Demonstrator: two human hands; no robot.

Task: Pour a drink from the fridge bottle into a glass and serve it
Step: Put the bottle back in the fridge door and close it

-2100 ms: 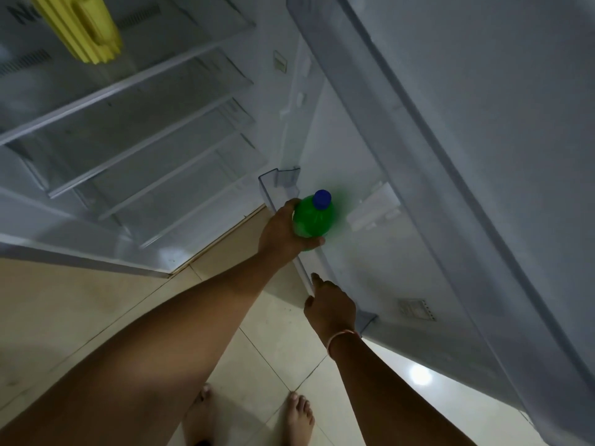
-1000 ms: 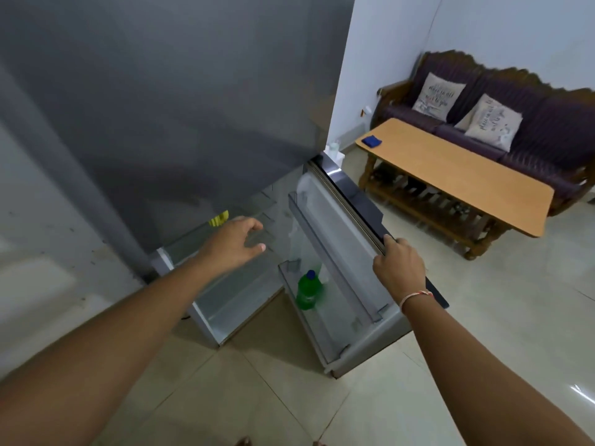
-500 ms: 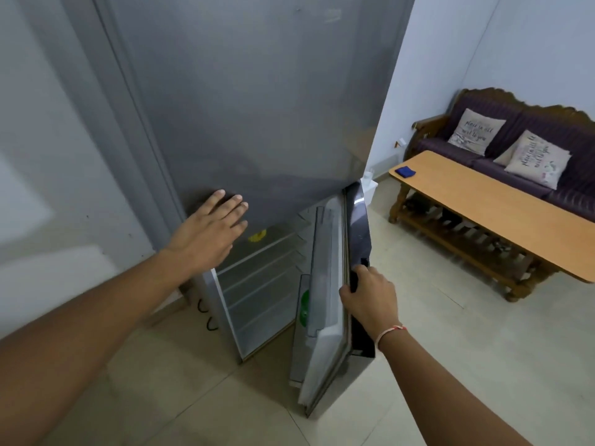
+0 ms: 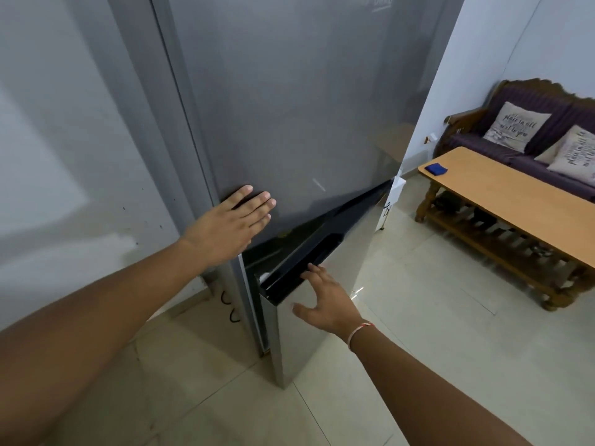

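The head view looks down at a tall grey fridge [image 4: 289,107] standing against the wall on the left. The left hand [image 4: 231,223] lies flat on the lower edge of the upper door, fingers [image 4: 257,201] straight and pressed side by side, holding nothing. Just below and to the right of it, the lower door [image 4: 306,323] stands a little ajar, its dark top edge showing a narrow gap on the near side. The right hand [image 4: 325,300] rests against the front of that door just beneath the top edge; its fingers [image 4: 310,272] are loosely spread with the thumb out to the left, gripping nothing.

The bottle is not visible; judging by the task, it would be somewhere behind the lower door, so beyond and below the right hand. No glass shows either. The right hand is plainly the nearer one to the door's opening edge, and the door swings about an upright axis on its far right side, so getting the drink out would probably call for pulling that edge towards the person while the left hand steadies the fridge.

Further right, well apart from the fridge, a long wooden table [image 4: 515,201] carries a small blue cloth [image 4: 435,169] at its far left end, with a dark sofa [image 4: 528,130] behind it.
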